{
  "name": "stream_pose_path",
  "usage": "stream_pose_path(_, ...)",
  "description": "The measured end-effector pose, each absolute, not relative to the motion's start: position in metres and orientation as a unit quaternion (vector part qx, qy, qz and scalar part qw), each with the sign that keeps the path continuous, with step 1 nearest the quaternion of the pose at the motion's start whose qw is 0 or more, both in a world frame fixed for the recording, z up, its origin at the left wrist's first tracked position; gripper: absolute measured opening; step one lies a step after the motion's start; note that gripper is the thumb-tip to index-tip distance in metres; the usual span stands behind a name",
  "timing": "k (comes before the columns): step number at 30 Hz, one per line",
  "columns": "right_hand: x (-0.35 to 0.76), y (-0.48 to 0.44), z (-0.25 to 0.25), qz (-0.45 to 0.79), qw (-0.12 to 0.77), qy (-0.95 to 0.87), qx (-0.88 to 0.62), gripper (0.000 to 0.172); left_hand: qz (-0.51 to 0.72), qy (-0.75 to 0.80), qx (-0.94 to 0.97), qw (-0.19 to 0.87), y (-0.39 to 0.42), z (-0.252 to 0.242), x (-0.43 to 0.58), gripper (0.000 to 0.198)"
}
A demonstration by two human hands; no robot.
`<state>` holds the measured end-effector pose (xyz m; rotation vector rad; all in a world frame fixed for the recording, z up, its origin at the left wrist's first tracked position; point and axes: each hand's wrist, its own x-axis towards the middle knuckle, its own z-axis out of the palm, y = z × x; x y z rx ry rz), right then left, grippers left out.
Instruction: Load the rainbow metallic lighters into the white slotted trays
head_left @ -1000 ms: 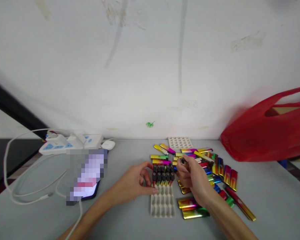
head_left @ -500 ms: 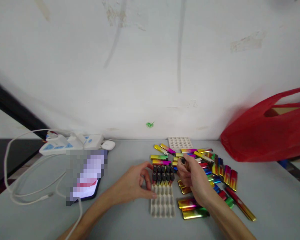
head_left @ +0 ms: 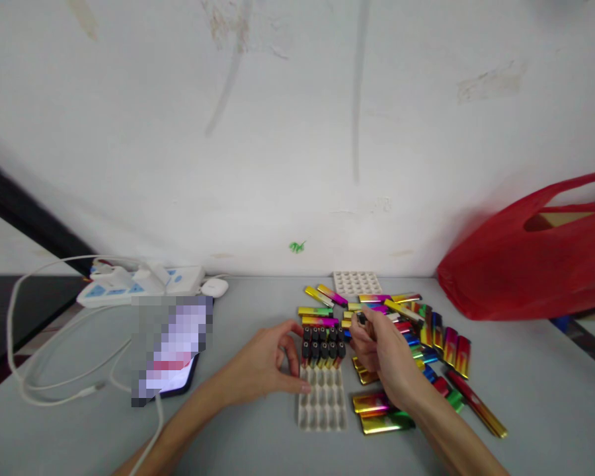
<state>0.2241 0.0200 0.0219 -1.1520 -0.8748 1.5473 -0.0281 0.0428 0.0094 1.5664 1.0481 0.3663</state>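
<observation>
A pale moulded tray (head_left: 322, 415) lies in front of me, its near pockets bare. In its far part stand two rows of upright lighters (head_left: 323, 349) with black tops. My left hand (head_left: 270, 362) is at the tray's left side, thumb and index finger spread apart. The thumb tip rests on the tray edge, and the index fingertip is by the far row of lighters. Right of the tray, my right hand (head_left: 383, 357) is closed around a lighter (head_left: 361, 318); only its dark top shows, the rest hidden by fingers.
Many shiny coloured lighters (head_left: 463, 357) lie loose on the grey table (head_left: 258, 436) to the right and behind. A second pale tray (head_left: 357, 283) is by the wall. To the left are a phone (head_left: 178, 350), power strip (head_left: 141, 285) and white cables. A red bag (head_left: 530, 264) stands right.
The right hand with its lighter has shifted very slightly to the left. The left hand and the tray have stayed in place.
</observation>
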Motion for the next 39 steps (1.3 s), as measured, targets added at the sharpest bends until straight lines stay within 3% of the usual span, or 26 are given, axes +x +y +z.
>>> stream_pose_path(20,0.226,0.020,0.019,0.621,0.497,-0.366,-0.483,0.059,0.166,0.446,0.659,0.583,0.043,0.008,-0.028,0.075)
stream_pose_path(28,0.223,0.023,0.024,0.637,0.489,-0.363,-0.472,0.068,0.166,0.450,0.659,0.579,0.042,0.007,-0.028,0.078)
stream_pose_path(39,0.224,0.014,0.043,0.398,0.576,-0.536,-0.471,0.029,0.168,0.455,0.666,0.567,0.041,0.011,-0.026,0.073)
